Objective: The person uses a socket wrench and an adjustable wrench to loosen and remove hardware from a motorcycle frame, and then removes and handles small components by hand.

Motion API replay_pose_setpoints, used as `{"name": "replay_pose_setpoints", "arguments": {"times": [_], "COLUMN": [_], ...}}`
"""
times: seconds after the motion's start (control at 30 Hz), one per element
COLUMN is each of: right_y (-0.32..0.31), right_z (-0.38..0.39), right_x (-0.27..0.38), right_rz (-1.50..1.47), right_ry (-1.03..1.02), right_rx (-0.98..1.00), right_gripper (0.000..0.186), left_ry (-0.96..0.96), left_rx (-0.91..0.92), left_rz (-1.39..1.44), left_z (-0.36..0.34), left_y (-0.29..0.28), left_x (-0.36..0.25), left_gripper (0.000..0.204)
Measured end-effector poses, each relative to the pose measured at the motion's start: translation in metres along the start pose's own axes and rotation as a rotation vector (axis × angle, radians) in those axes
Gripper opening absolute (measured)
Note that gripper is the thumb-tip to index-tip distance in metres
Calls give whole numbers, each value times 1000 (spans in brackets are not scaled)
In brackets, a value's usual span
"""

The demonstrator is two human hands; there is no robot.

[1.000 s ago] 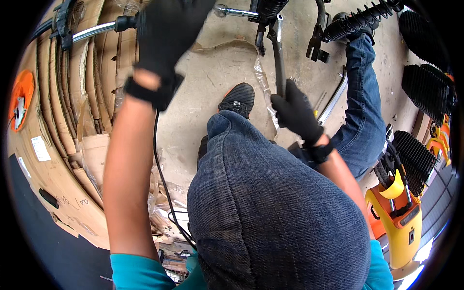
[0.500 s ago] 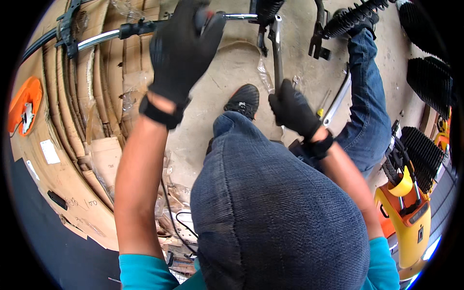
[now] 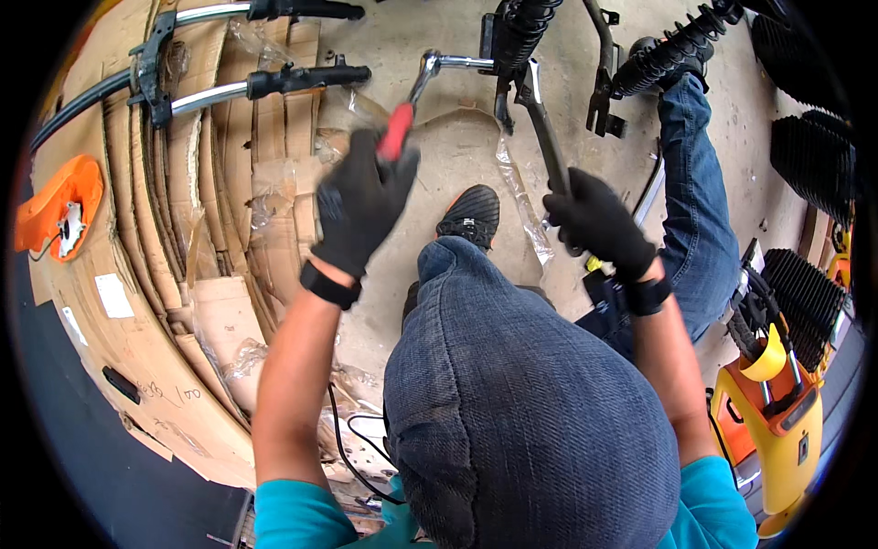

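My left hand (image 3: 364,203), in a black glove, is closed round the red handle of a ratchet wrench (image 3: 396,131). From the ratchet's head, a shiny extension (image 3: 465,62) runs right to the foot of a black coil-spring shock absorber (image 3: 523,32). My right hand (image 3: 599,224), gloved as well, grips a long dark wrench (image 3: 549,142) with a silvery upper end. That end reaches up beside the lower part of the shock absorber, close to the extension's tip; the exact contact there is too small to make out.
Flattened cardboard (image 3: 265,174) is stacked on the left, with black-and-chrome fork tubes (image 3: 219,94) over it and an orange part (image 3: 69,206) beside. Another person's jeans-clad leg (image 3: 700,174) is at the right. Beyond it are black ribbed parts (image 3: 809,151) and a yellow body (image 3: 777,430).
My left hand has swung down and toward me with the ratchet, uncovering the fork tubes. My right hand, still on the wrench, has shifted slightly right and lower in the picture.
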State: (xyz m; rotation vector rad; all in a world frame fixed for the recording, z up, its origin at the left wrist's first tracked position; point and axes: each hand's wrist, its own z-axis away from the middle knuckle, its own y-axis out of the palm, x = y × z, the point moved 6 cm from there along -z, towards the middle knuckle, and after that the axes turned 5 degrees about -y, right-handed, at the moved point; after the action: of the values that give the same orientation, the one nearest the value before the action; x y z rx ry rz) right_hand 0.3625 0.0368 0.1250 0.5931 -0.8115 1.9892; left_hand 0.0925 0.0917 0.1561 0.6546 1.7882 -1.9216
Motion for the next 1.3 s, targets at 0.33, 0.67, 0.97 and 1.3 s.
{"name": "replay_pose_setpoints", "arguments": {"times": [0.33,0.67,0.97,1.3], "right_y": [19,67,-26,34], "right_z": [-6,-28,-2,-5], "right_x": [5,-54,45,-31], "right_rz": [384,396,280,366], "right_ry": [-289,-236,-419,-359], "right_rx": [-38,-140,111,-174], "right_gripper": [34,34,27,27], "left_ry": [137,112,167,272], "left_rx": [5,-70,140,15], "left_rz": [-188,123,-516,-236], "left_z": [5,-122,51,-58], "left_y": [4,-39,51,9], "left_x": [-1,-28,23,-53], "left_gripper": [25,23,29,19]}}
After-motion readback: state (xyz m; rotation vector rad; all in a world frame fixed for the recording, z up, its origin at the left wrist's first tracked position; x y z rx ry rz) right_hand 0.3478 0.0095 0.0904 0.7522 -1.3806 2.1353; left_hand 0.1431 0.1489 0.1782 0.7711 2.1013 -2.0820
